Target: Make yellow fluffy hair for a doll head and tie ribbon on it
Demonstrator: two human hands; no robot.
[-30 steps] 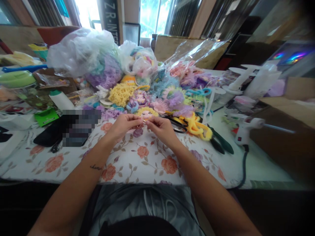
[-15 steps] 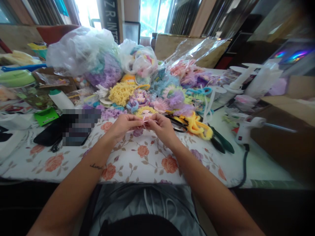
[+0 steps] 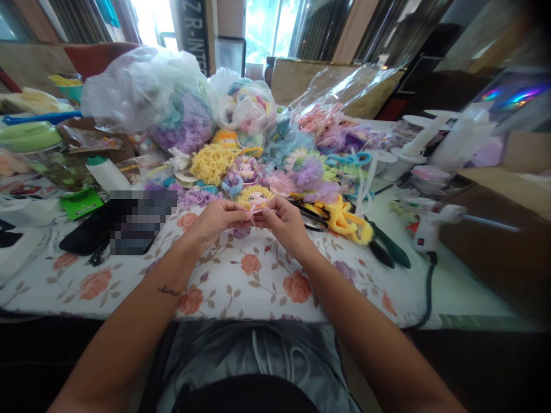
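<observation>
Both hands meet over the floral cloth, fingertips almost touching. My left hand point(image 3: 217, 221) pinches one side of a thin pale pink ribbon point(image 3: 253, 211); my right hand point(image 3: 286, 222) pinches the other side. The ribbon looks looped or knotted between them, though its exact shape is too small to tell. Just behind the fingertips lies a doll face with curly yellow hair point(image 3: 257, 197). A second doll face with purple hair point(image 3: 246, 168) is farther back, beside fluffy yellow yarn point(image 3: 212, 162).
Black-handled scissors point(image 3: 316, 219), yellow fuzzy strips point(image 3: 346, 221) and dark green pliers point(image 3: 390, 245) lie right of the hands. A glue gun point(image 3: 434, 223) stands farther right, near a cardboard box point(image 3: 508, 229). Phones point(image 3: 84, 232) are at left; bagged yarn point(image 3: 181, 120) sits behind.
The ribbon between my fingertips has shifted slightly, and more of the yellow-haired doll face shows behind it. My right fingertips have moved a little; both arms are nearly still.
</observation>
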